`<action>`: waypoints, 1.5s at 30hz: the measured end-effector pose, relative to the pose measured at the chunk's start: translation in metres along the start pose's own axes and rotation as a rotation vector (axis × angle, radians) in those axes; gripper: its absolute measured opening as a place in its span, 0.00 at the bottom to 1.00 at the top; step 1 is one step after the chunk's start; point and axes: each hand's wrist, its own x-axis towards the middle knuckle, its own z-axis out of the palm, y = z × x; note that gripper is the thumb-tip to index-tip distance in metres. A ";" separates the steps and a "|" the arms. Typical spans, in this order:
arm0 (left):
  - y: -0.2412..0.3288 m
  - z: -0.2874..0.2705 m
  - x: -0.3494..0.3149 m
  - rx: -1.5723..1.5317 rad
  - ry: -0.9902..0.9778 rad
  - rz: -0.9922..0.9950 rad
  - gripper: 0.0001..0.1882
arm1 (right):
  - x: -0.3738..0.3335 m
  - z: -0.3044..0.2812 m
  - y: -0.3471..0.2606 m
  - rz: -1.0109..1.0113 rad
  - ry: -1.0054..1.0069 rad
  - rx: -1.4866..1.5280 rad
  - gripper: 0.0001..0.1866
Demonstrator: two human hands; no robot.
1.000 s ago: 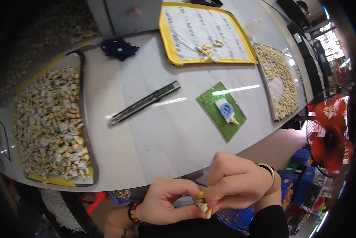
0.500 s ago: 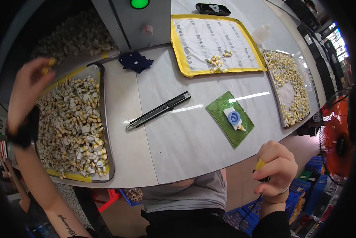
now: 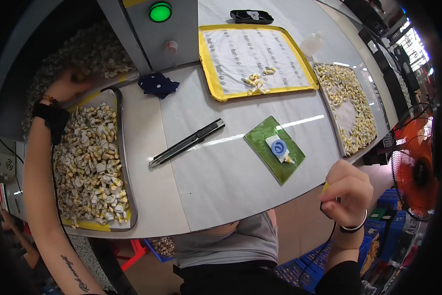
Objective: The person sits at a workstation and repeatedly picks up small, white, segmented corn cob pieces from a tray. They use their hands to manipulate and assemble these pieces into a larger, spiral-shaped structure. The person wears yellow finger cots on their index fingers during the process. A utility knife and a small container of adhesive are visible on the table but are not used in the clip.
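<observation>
The left hand (image 3: 66, 88) has blurred fingers, their grip impossible to tell; the right hand (image 3: 350, 191) has curled fingers, contents unclear. Beside the left fingers lies a pale heap (image 3: 78, 51); nearer the body, white-and-yellow pieces (image 3: 90, 169). Ahead-left of the right fingers, a green plate (image 3: 261, 136).
</observation>
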 end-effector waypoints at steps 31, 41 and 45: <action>0.183 0.147 -0.301 -1.983 -1.143 0.097 0.15 | 0.158 0.014 0.123 -0.261 -0.232 -0.712 0.05; 0.193 0.160 -0.301 -2.097 -0.891 0.167 0.22 | 0.115 0.009 0.058 -0.191 -0.116 -0.392 0.10; 0.190 0.158 -0.297 -2.114 -0.859 0.096 0.24 | 0.077 0.012 0.040 -0.072 -0.146 -0.247 0.08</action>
